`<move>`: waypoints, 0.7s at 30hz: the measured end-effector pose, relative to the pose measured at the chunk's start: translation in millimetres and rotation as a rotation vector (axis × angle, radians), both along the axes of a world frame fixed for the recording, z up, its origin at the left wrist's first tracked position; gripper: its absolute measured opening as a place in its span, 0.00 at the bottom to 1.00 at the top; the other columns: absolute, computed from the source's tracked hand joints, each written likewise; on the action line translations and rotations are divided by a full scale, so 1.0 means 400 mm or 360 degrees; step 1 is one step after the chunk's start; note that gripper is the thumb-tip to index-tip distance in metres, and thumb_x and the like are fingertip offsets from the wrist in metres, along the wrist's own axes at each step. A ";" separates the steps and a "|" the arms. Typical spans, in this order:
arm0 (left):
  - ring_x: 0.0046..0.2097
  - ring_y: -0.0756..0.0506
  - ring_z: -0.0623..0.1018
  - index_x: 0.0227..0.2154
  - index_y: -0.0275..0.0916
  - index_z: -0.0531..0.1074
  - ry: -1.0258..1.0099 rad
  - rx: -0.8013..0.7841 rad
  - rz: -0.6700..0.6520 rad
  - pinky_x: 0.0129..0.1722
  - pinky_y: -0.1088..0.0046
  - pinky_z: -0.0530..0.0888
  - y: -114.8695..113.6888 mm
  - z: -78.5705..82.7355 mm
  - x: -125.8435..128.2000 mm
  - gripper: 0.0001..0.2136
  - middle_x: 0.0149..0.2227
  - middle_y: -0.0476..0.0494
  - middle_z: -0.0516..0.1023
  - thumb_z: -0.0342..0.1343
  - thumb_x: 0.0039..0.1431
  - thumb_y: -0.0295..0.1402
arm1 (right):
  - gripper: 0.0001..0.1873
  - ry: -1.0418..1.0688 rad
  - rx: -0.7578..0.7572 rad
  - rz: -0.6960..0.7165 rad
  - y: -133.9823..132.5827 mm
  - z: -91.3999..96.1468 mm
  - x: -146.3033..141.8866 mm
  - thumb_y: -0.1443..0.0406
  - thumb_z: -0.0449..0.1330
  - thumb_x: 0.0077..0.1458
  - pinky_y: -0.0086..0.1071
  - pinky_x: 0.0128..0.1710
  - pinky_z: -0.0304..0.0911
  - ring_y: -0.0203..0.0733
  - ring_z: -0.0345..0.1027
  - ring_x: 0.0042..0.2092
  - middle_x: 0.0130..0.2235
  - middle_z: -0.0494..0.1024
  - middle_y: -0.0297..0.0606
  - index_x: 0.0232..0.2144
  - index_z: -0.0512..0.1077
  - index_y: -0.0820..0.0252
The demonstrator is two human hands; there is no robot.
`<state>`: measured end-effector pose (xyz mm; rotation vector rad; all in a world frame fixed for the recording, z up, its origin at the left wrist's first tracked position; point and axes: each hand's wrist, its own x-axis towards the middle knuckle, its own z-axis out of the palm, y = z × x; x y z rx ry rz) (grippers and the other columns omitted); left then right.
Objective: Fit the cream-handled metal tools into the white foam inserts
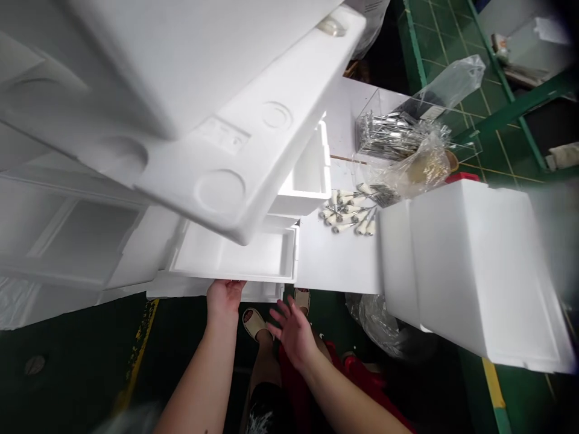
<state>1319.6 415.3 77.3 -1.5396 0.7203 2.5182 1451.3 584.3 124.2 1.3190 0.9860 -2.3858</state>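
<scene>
My left hand [223, 297] grips the near edge of a white foam tray [235, 256] that lies on the white table [337, 265]; its fingers curl under the rim. My right hand [292, 328] hovers open, fingers spread, just below the table's edge and apart from the tray. A large white foam lid [217, 126] tilts above the tray and hides much of it. Several white-handled metal tools [350, 214] lie in a loose pile on the table to the right of the tray.
A big white foam box [474, 265] stands at the right. Behind the tools are a clear box of metal parts [398, 135] and a crumpled plastic bag [420, 166]. More foam trays [67, 235] stack at the left. A green floor lies beyond.
</scene>
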 end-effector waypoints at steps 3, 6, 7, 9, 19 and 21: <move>0.55 0.39 0.76 0.38 0.38 0.71 -0.0141 -0.0033 -0.0078 0.57 0.45 0.72 0.002 -0.003 0.034 0.17 0.48 0.38 0.75 0.53 0.46 0.16 | 0.37 -0.0150 0.0194 0.0194 0.117 0.034 0.131 0.52 0.71 0.46 0.49 0.49 0.69 0.52 0.71 0.55 0.65 0.66 0.43 0.59 0.67 0.45; 0.61 0.37 0.71 0.37 0.39 0.67 -0.0286 -0.0094 -0.0146 0.61 0.44 0.67 0.021 0.022 0.114 0.14 0.49 0.36 0.73 0.54 0.47 0.17 | 0.39 -0.0392 0.0481 0.0141 0.307 0.117 0.254 0.52 0.74 0.40 0.47 0.44 0.70 0.53 0.74 0.51 0.61 0.71 0.46 0.56 0.70 0.47; 0.63 0.37 0.70 0.37 0.39 0.67 -0.0318 -0.0101 -0.0211 0.62 0.43 0.65 0.037 0.040 0.145 0.13 0.49 0.36 0.73 0.54 0.49 0.18 | 0.40 -0.0456 0.0589 0.0053 0.384 0.154 0.286 0.53 0.74 0.38 0.47 0.43 0.71 0.54 0.75 0.50 0.59 0.73 0.46 0.55 0.71 0.47; 0.64 0.34 0.69 0.38 0.38 0.70 -0.0341 -0.0058 -0.0494 0.61 0.42 0.66 0.091 0.095 0.200 0.11 0.50 0.34 0.74 0.55 0.51 0.21 | 0.39 -0.0507 0.0819 -0.0185 0.552 0.241 0.328 0.53 0.75 0.36 0.45 0.40 0.72 0.55 0.76 0.48 0.55 0.76 0.44 0.53 0.71 0.47; 0.71 0.35 0.56 0.61 0.51 0.68 0.0721 0.0105 -0.1771 0.66 0.51 0.62 0.684 0.544 0.069 0.28 0.71 0.39 0.56 0.63 0.58 0.47 | 0.31 -0.0082 0.0958 -0.0341 1.085 0.583 0.103 0.50 0.69 0.44 0.45 0.44 0.73 0.57 0.77 0.48 0.49 0.80 0.50 0.48 0.76 0.58; 0.73 0.35 0.49 0.66 0.49 0.61 0.0897 -0.0032 -0.1742 0.68 0.50 0.56 0.787 0.569 -0.043 0.35 0.73 0.39 0.47 0.64 0.56 0.47 | 0.29 -0.0189 0.0647 -0.0165 1.051 0.570 0.075 0.47 0.67 0.43 0.52 0.44 0.73 0.63 0.77 0.47 0.44 0.82 0.55 0.42 0.79 0.61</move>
